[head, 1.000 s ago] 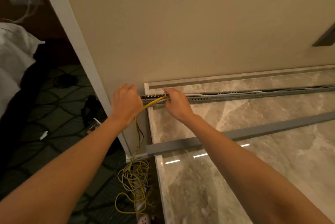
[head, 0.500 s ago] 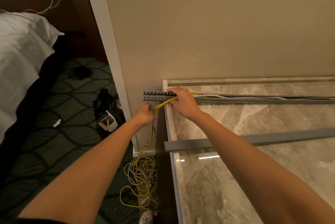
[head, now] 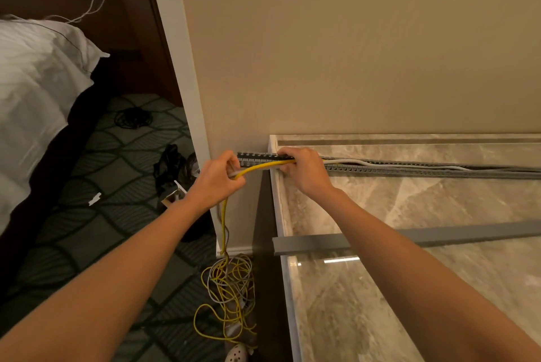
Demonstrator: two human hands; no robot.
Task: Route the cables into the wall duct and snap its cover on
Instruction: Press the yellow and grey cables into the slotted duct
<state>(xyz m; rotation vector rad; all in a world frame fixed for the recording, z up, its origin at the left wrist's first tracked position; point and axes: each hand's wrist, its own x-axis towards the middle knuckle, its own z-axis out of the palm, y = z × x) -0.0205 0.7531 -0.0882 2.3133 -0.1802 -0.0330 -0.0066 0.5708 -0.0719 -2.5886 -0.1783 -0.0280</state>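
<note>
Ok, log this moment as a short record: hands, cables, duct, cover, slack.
left hand: closed on the yellow cable just outside the duct's left end
right hand: pressing the cable into the slotted duct
duct: grey, open, running along the wall above the marble counter
other cables: a white cable already lies inside the duct
cover: grey strip lying loose on the counter, not fitted
slack: a tangle of yellow and grey cable on the floor
</note>
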